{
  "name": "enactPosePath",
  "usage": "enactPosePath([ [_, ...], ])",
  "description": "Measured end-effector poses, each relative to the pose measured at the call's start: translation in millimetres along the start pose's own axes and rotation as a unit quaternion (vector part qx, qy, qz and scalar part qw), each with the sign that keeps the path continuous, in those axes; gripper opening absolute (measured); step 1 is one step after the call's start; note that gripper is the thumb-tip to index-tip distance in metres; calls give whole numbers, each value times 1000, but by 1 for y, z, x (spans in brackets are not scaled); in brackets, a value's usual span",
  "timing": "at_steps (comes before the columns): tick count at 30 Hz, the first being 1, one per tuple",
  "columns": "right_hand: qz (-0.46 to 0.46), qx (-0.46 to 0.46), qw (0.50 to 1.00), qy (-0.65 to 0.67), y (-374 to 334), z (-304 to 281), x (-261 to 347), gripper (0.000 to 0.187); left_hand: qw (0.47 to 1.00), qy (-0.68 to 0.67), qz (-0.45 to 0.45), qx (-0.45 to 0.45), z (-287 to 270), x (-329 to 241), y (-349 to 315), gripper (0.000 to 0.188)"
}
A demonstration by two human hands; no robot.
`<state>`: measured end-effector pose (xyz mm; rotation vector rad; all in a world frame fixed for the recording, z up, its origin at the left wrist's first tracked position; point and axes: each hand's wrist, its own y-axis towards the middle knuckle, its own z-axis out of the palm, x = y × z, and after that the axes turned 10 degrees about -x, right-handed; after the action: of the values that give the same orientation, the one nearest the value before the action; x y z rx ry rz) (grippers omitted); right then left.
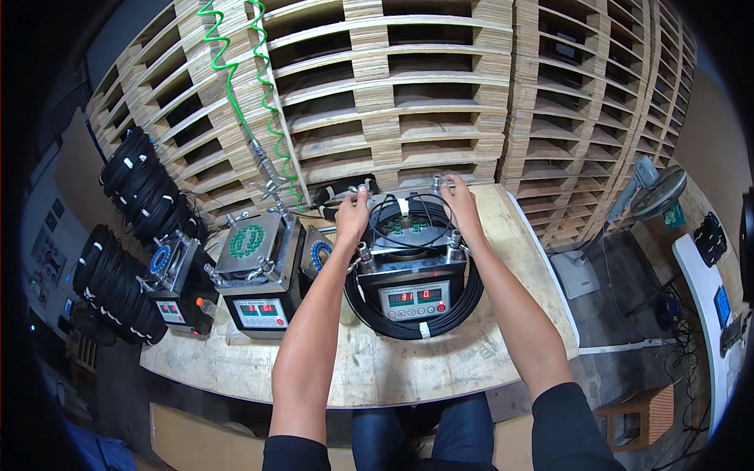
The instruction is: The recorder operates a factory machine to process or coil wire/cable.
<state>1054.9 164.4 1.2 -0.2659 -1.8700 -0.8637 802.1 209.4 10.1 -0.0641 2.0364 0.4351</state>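
Display unit (414,301) on wooden table (525,275), ringed by black cable coil (457,319).
Left hand (352,216) and right hand (460,204), both narrow, are at its rear corners; whether either grips cannot be told.

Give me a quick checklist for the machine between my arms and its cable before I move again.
1. Black cable coil looped around the lit panel: ok.
2. White band on the coil's lower edge: ok, in place.
3. Machine display: ok, red and green digits showing.
4. Cable strands clear of the top plate: not ok, loose loops cross it in this view.
5. Left grip hold: cannot tell, fingers curl at the rear left.
6. Right grip closed on the rear right post: cannot tell, fingers are beside it.
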Motion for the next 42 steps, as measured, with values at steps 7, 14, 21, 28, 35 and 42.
enactPosePath([
  [7,49,44,994,-90,-7,1,13,39,1000,21,-11,13,-17,-12,-8,75],
  [14,-22,40,999,-23,-6,3,8,43,999,23,-31,1,-11,-2,0,73],
  [21,49,46,998,-7,-4,2,5,51,999,12,4,-34,-5,4,-3,62],
  [28,59,31,990,-127,-6,2,10,60,1000,15,-17,-11,-9,4,0,68],
  [35,16,43,998,-44,1,-1,-3,54,1000,14,-21,-14,-6,-8,-6,72],
  [42,49,46,997,25,-13,-1,23,48,999,23,0,-36,-9,11,-1,51],
])
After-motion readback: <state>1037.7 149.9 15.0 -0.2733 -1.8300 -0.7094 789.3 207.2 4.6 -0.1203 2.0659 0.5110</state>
